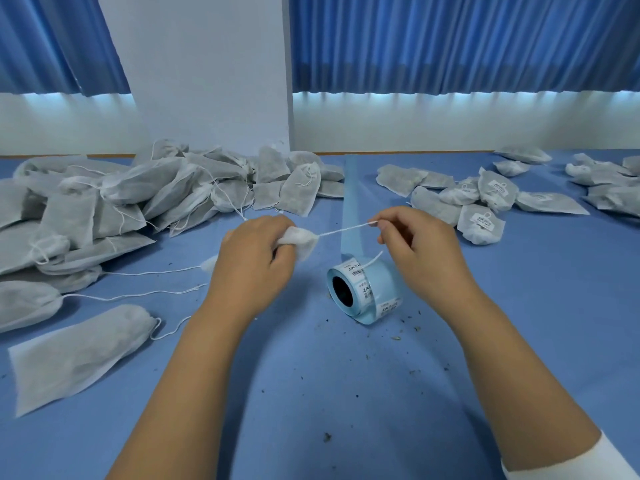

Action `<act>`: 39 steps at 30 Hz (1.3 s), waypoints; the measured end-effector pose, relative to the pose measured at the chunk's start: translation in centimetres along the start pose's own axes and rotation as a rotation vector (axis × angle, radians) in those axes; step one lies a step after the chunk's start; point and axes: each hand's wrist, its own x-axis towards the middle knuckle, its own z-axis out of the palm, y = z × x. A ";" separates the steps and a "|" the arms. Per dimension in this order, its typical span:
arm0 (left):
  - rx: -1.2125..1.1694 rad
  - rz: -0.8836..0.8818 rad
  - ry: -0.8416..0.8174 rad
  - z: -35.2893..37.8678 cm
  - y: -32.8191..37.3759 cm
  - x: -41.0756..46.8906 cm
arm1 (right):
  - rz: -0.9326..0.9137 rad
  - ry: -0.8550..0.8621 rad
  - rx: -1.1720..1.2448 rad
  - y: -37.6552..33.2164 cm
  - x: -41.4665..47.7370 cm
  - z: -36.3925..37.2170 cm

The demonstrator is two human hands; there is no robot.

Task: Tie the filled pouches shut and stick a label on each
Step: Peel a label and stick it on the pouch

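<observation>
My left hand (252,261) grips the gathered neck of a white fabric pouch (300,241); most of the pouch is hidden behind the hand. My right hand (422,251) pinches the pouch's white drawstring (343,230), which runs taut between both hands. Just below the string, a roll of labels (365,292) on blue backing stands on the blue table (311,375); its empty backing strip (351,202) trails away toward the wall.
A big heap of unlabelled filled pouches (121,209) with loose strings covers the left side. Labelled pouches (481,202) lie at the right and far right. One flat pouch (79,351) lies near the left front. Dark crumbs dot the tabletop.
</observation>
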 end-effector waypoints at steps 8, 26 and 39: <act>-0.257 0.028 -0.155 1.0 2.4 -0.8 | -0.093 -0.032 0.268 -1.3 -0.6 0.4; -1.080 -0.137 -0.065 0.0 3.3 -0.7 | -0.213 0.195 -0.050 -0.3 -0.8 1.2; -0.514 -0.065 -0.284 -0.6 3.4 -1.1 | -0.325 -0.055 -0.065 -0.6 -0.9 0.5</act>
